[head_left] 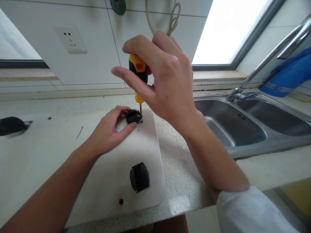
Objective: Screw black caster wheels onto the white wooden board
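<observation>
My right hand (165, 74) is wrapped round the yellow and black handle of a screwdriver (139, 69), with the thumb and forefinger stretched along it. The shaft points down to the mounting plate of a black caster wheel (132, 116); the tip's exact seat is too small to make out. My left hand (114, 127) grips that caster between thumb and fingers, against a white board (116, 181). Nearer to me on the same board sits a second black caster (140, 177).
A double steel sink (233, 126) with a tap (262, 68) lies to the right, beside a blue cloth-like item (286, 76). Another black piece (12, 126) is on the board's far left. A wall socket (70, 39) and a looped cord (173, 19) are behind.
</observation>
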### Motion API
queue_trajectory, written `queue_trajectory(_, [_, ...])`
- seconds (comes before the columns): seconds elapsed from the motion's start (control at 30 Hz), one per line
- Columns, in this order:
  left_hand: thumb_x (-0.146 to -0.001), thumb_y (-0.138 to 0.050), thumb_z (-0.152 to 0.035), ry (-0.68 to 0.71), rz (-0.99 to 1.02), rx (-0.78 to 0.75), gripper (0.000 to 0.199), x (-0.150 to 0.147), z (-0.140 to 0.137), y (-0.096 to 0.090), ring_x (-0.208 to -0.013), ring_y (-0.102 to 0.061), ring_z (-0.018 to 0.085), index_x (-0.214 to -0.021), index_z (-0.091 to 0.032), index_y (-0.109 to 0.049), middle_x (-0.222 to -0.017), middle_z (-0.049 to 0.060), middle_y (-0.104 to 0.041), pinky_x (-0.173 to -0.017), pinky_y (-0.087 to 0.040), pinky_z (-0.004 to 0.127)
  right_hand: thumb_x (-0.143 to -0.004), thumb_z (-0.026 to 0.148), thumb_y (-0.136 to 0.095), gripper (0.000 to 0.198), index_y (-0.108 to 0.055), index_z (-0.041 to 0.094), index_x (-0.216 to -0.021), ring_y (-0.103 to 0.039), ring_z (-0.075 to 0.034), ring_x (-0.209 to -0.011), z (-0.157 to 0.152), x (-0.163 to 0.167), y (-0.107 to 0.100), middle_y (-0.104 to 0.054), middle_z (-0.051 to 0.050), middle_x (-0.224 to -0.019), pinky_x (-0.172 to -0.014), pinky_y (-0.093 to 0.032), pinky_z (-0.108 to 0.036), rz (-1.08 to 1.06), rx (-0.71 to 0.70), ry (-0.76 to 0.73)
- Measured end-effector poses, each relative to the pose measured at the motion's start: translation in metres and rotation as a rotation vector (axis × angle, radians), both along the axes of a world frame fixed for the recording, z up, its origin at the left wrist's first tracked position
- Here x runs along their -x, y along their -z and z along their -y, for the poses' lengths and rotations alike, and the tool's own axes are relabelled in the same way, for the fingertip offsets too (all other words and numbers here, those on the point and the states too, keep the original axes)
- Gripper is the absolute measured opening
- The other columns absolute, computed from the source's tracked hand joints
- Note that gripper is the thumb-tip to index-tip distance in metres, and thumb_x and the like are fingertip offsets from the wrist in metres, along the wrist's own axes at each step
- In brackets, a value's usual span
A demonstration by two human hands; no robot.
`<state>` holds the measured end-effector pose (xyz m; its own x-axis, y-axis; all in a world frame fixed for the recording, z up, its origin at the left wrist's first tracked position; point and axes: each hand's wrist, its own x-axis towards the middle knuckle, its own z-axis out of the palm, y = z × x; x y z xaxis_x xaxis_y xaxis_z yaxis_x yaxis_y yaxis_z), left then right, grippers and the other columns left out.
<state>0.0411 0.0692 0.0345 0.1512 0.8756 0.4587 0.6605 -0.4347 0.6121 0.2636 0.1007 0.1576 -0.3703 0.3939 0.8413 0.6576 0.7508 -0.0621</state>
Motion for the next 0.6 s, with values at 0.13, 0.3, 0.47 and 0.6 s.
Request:
queue_trajectory(0.13, [-0.102,-0.079,-0.046,0.012,-0.021,-0.011,0.042,0.0003,-0.0003,-0.0002,-0.122,-0.077,0.035,-0.138,-0.028,-0.066,-0.132,0.011,-0.081,-0.112,-0.059,0.061,-0.121,0.025,-0.053,0.049,-0.060,0.010,-0.167,-0.072,-0.019,-0.118,-0.0009,-0.0003,0.0014,-0.079,-0.008,-0.131,-0.097,-0.056,-0.032,0.025,0.078,-0.178])
queue_trajectory(0.3, [-0.101,-0.080,-0.043,0.013,-0.014,-0.015,0.044,0.0006,-0.0003,0.0002,-0.124,-0.078,0.036,-0.140,-0.029,-0.066,-0.133,0.011,-0.081,-0.113,-0.058,0.061,-0.118,0.053,-0.058,0.044,-0.080,0.023,-0.142,-0.070,-0.026,-0.119,-0.0007,0.0013,0.0011,-0.079,-0.006,-0.126,-0.090,-0.055,-0.036,0.018,-0.032,0.006])
queue_trajectory(0.47, [-0.102,-0.079,-0.043,0.019,-0.008,-0.024,0.046,0.0021,-0.0003,0.0022,-0.124,-0.076,0.035,-0.143,-0.027,-0.065,-0.135,0.012,-0.079,-0.113,-0.059,0.060,-0.120,0.018,-0.049,0.050,-0.061,0.012,-0.168,-0.073,-0.018,-0.109,0.0021,0.0015,-0.0013,-0.081,-0.002,-0.122,-0.092,-0.054,-0.031,0.017,0.104,-0.155])
queue_trajectory(0.6, [-0.106,-0.074,-0.039,0.004,-0.007,-0.040,0.047,0.0039,-0.0003,0.0041,-0.128,-0.074,0.035,-0.149,-0.027,-0.063,-0.142,0.013,-0.076,-0.117,-0.058,0.063,-0.121,0.036,-0.056,0.039,-0.080,0.015,-0.144,-0.070,-0.020,-0.107,0.0022,0.0001,0.0014,-0.077,-0.007,-0.120,-0.089,-0.053,-0.032,-0.030,0.018,-0.156])
